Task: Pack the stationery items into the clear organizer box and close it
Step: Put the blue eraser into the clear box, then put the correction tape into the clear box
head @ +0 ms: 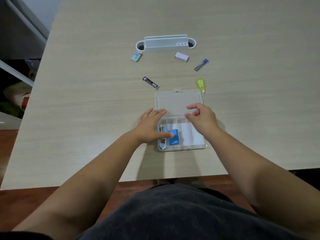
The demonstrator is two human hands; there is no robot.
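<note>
**A:** What surface is this on?

**B:** A pale wood-grain table [86, 101] fills most of the frame, with dark reddish floor along the lower edge and shadowed clutter at the far left.

**A:** And the clear organizer box?

**B:** The clear organizer box [199, 145] sits just below the middle of the frame, open. Its lid [176, 101] lies flat on the table on the far side of the tray. In the tray's left compartments lie a blue block [174, 140] and, beside it at the left wall, a metal clipper-like tool [162, 142].

**A:** The hands?

**B:** The left hand [150, 127] is spread flat over the tray's left part, fingers loose, thumb tip at the blue block, gripping nothing. The right hand [201, 116] hovers over the seam between lid and tray, fingers curled, thumb and forefinger apart; it holds nothing.

**A:** What remains outside?

**B:** Above the box, toward the upper middle: a dark lead-refill case [150, 82] at the left, a yellow correction tape [201, 84] just beyond the lid's right corner, a purple-capped lead tube [201, 64] higher right, a small white box [181, 56], and a green-and-white small box [136, 56]. Farthest back stands a grey desk organizer [166, 43].
</note>
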